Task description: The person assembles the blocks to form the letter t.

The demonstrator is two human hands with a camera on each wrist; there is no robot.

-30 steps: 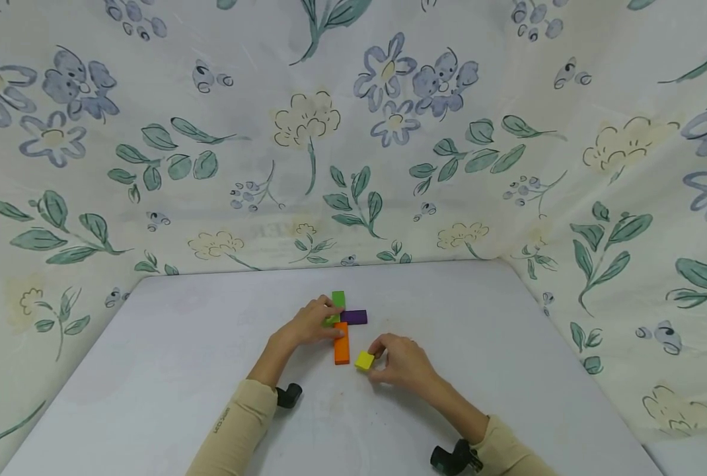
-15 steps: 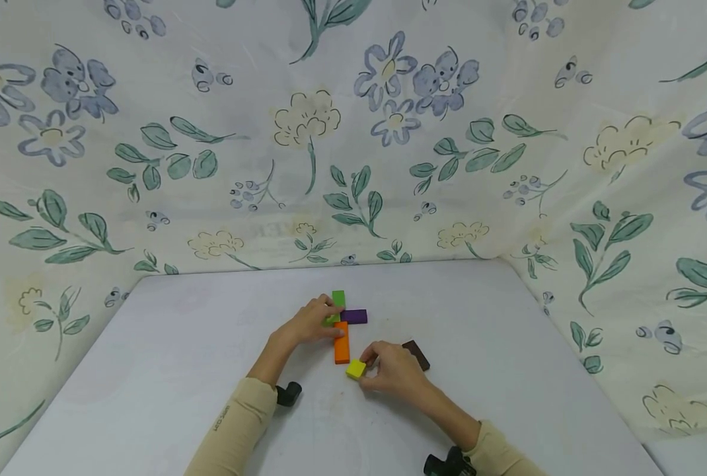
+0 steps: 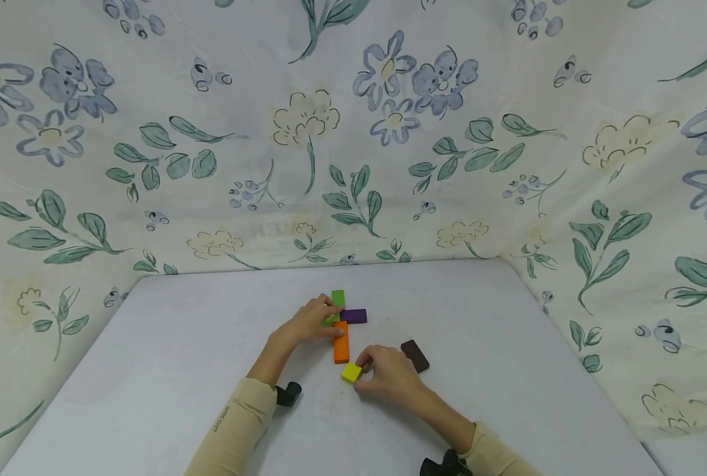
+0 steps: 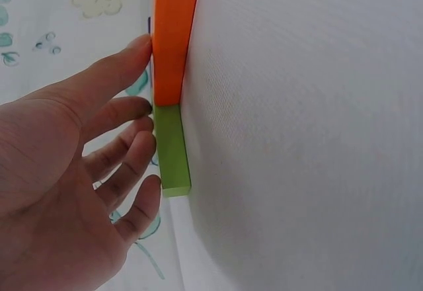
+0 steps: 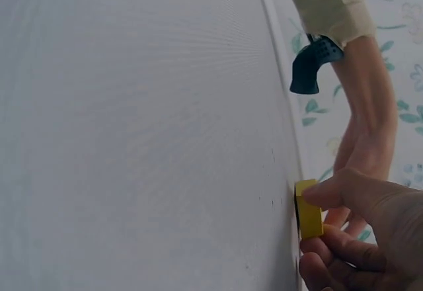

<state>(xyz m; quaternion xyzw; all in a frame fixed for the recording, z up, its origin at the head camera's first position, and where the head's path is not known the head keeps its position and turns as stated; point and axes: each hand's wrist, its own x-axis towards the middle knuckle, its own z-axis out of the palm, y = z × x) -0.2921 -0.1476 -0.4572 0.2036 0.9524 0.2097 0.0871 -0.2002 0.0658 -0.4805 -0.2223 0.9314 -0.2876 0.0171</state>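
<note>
My left hand (image 3: 313,322) rests on a group of wooden blocks at mid-table. Its thumb touches the orange block (image 3: 341,352) and its fingers lie on green (image 4: 172,149), as the left wrist view shows. Part of the green (image 3: 338,299) is covered by the fingers, so I cannot tell if it is one block or two. A purple block (image 3: 356,316) lies beside the green, pointing right. My right hand (image 3: 392,377) pinches a small yellow block (image 3: 350,373) between thumb and fingers, just below the orange block's near end, a little apart from it.
A dark brown block (image 3: 415,356) lies on the white table (image 3: 484,317), behind and right of my right hand. Floral cloth (image 3: 341,132) hangs behind the table. Dark wrist cameras (image 3: 289,395) sit on both wrists.
My right hand has slid left and slightly nearer with the yellow block, toward the orange block's near end. This has uncovered the dark brown block. The left hand has stayed put.
</note>
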